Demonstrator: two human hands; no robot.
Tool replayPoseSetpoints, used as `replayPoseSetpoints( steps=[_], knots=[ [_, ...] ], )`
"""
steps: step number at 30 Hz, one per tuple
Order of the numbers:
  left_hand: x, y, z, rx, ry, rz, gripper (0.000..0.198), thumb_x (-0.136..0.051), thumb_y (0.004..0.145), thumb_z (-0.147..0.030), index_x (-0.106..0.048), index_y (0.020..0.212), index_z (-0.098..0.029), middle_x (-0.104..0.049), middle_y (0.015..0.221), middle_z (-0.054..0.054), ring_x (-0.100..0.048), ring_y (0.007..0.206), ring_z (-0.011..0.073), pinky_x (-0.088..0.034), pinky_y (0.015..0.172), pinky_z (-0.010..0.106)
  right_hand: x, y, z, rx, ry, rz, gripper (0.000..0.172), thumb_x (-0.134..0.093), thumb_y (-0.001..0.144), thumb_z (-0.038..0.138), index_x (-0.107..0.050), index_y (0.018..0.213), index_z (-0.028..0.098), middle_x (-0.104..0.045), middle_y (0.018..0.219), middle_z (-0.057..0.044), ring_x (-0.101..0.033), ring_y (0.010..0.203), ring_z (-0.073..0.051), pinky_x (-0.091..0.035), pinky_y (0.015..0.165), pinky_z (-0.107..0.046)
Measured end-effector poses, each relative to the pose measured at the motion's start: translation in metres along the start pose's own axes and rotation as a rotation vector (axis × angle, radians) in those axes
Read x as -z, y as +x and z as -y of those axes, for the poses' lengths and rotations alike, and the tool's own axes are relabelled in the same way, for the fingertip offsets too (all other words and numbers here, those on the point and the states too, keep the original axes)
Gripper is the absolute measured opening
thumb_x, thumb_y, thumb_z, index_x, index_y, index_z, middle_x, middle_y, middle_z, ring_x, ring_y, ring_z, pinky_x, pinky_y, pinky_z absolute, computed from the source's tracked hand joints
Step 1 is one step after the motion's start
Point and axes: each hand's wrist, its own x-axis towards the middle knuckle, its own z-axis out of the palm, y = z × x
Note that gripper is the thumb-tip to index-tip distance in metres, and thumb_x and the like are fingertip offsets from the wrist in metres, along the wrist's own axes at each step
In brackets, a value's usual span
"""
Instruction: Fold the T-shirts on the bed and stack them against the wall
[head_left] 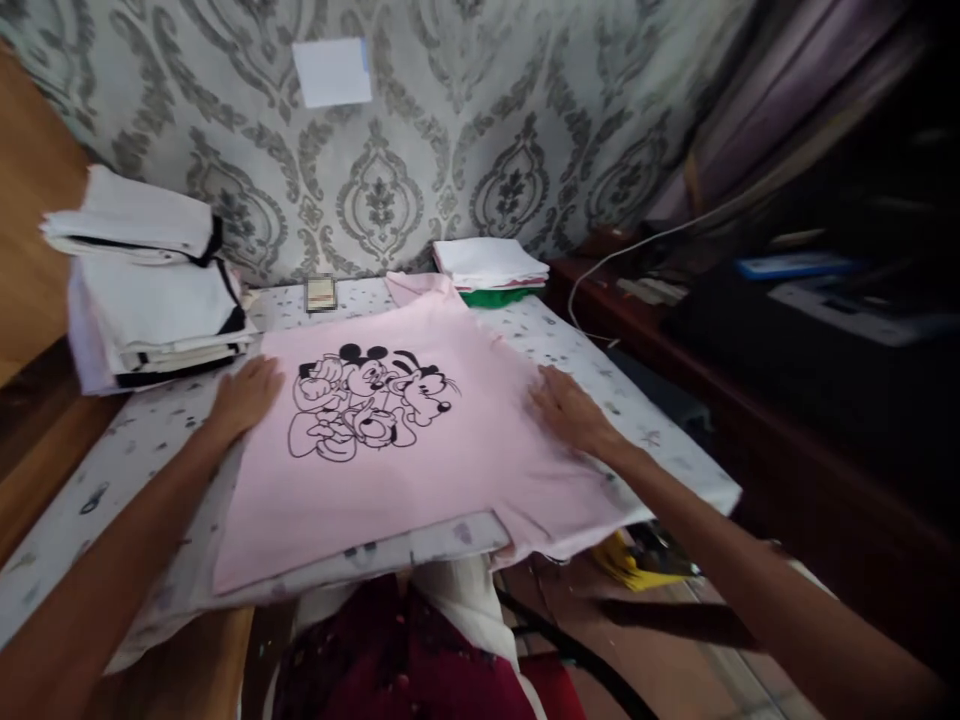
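A pink T-shirt (442,480) with a black cartoon print lies spread on its side across the cloth-covered table (660,450). Its neck end points right, and one sleeve drapes by the front edge. At the shirt's left edge, near the hem, my left hand (247,393) lies flat with fingers stretched out. My right hand (570,408) rests flat on the shirt's right part, fingers extended and close together. Neither hand is closed around anything.
Folded white garments with black trim (165,290) are stacked at the back left. A smaller pile of folded cloth (491,262) stands at the back, near a small square packet (321,293). A pale cable (675,228) runs along the dark furniture on the right.
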Motion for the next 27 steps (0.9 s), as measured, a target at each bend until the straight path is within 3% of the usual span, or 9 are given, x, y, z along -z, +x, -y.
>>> replayPoseSetpoints(
  steps=[4,7,10,14,17,19,21,24,27],
  knots=[
    [0.005,-0.010,0.002,0.008,0.044,-0.010,0.052,-0.026,0.100,-0.033,-0.051,0.139,-0.010,-0.044,0.155,0.022,-0.043,0.141,0.0376,-0.037,0.111,0.063,0.014,-0.068,-0.014,-0.069,0.130,-0.125,0.062,-0.025,0.100,0.058,-0.064,0.121,0.014,-0.064,0.131,-0.022,-0.057,0.127,-0.034,-0.042,0.112,-0.051],
    [0.010,-0.024,-0.018,-0.107,0.018,-0.102,0.047,-0.032,0.096,-0.031,-0.056,0.132,-0.013,-0.049,0.150,0.021,-0.047,0.137,0.0405,-0.038,0.112,0.061,0.018,-0.118,-0.010,-0.065,0.202,-0.206,0.058,-0.028,0.099,0.062,-0.067,0.101,0.019,-0.068,0.120,-0.019,-0.059,0.122,-0.033,-0.044,0.109,-0.051],
    [0.016,-0.041,-0.058,-0.366,-0.156,-0.089,0.048,-0.032,0.096,-0.041,-0.054,0.133,-0.018,-0.055,0.144,0.016,-0.053,0.131,0.0345,-0.043,0.111,0.049,0.020,-0.150,0.001,-0.108,0.232,-0.250,0.046,-0.046,0.093,0.064,-0.066,0.091,0.022,-0.067,0.117,-0.017,-0.060,0.119,-0.034,-0.047,0.103,-0.052],
    [0.022,-0.061,-0.136,-0.695,-0.323,0.044,0.053,-0.030,0.100,-0.050,-0.051,0.137,-0.019,-0.055,0.145,0.012,-0.055,0.129,0.0287,-0.045,0.109,0.045,0.027,-0.166,0.022,-0.161,0.306,-0.238,0.030,-0.059,0.086,0.052,-0.060,0.074,0.024,-0.069,0.111,-0.014,-0.060,0.115,-0.034,-0.050,0.094,-0.049],
    [0.020,-0.073,-0.200,-0.947,-0.295,0.127,0.046,-0.032,0.101,-0.041,-0.052,0.138,-0.021,-0.053,0.151,0.008,-0.049,0.137,0.0252,-0.038,0.115,0.043,0.037,-0.169,0.037,-0.225,0.436,-0.255,0.025,-0.055,0.089,0.044,-0.054,0.073,0.025,-0.069,0.089,-0.008,-0.064,0.086,-0.025,-0.051,0.071,-0.037],
    [0.017,-0.079,-0.239,-1.081,-0.257,0.193,0.045,-0.030,0.103,-0.035,-0.052,0.140,-0.021,-0.051,0.153,0.007,-0.044,0.142,0.0221,-0.032,0.119,0.040,0.043,-0.172,0.044,-0.273,0.514,-0.297,0.025,-0.051,0.092,0.044,-0.051,0.076,0.025,-0.062,0.074,-0.002,-0.056,0.066,-0.018,-0.044,0.058,-0.030],
    [0.012,-0.085,-0.270,-1.143,-0.224,0.251,0.047,-0.026,0.105,-0.034,-0.049,0.143,-0.020,-0.045,0.158,0.008,-0.038,0.147,0.0206,-0.027,0.122,0.041,0.045,-0.176,0.049,-0.301,0.591,-0.340,0.026,-0.050,0.093,0.046,-0.050,0.078,0.024,-0.054,0.066,0.001,-0.048,0.058,-0.015,-0.039,0.054,-0.028],
    [0.005,-0.093,-0.297,-1.166,-0.201,0.290,0.048,-0.025,0.107,-0.037,-0.044,0.148,-0.022,-0.033,0.164,0.008,-0.027,0.153,0.0212,-0.019,0.124,0.045,0.036,-0.186,0.054,-0.364,0.784,-0.352,0.031,-0.052,0.093,0.053,-0.049,0.081,0.024,-0.048,0.061,0.004,-0.044,0.055,-0.014,-0.038,0.052,-0.027],
    [0.003,-0.098,-0.300,-1.179,-0.206,0.303,0.046,-0.028,0.107,-0.036,-0.043,0.149,-0.026,-0.031,0.165,0.006,-0.022,0.154,0.0212,-0.017,0.124,0.048,0.013,-0.202,0.058,-0.461,1.022,-0.343,0.038,-0.061,0.087,0.060,-0.052,0.090,0.024,-0.054,0.064,0.003,-0.051,0.058,-0.016,-0.043,0.055,-0.028]
  ],
)
